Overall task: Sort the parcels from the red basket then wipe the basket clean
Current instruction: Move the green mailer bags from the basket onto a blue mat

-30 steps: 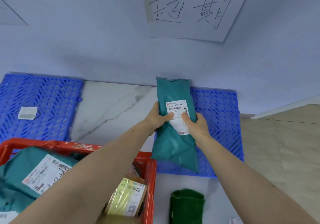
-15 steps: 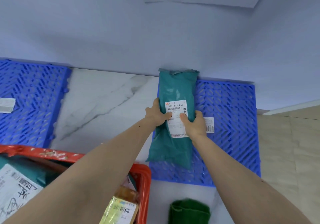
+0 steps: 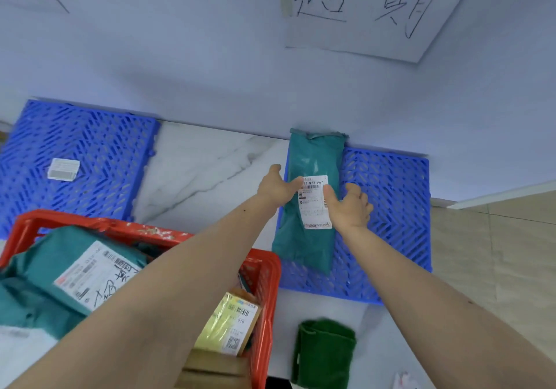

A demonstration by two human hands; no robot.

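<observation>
bench: i see a white marble-veined bench (image 3: 195, 175) running along a pale wall.
mats: two blue perforated plastic mats lie on it, one far left (image 3: 78, 160), one right (image 3: 388, 217).
basket: the red plastic mesh basket (image 3: 267, 271) sits at lower left, holding a teal poly-bag parcel with a scribbled label (image 3: 72, 271) and a yellow labelled parcel (image 3: 225, 322).
parcel: a long teal poly-bag parcel with a white label (image 3: 313, 199) lies on the right mat, its far end touching the wall.
cloth: a folded dark green cloth (image 3: 323, 352) lies near the basket.
hands: my left hand (image 3: 275, 185) rests open against the parcel's left edge; my right hand (image 3: 350, 205) is loosely open, thumb on the label.
</observation>
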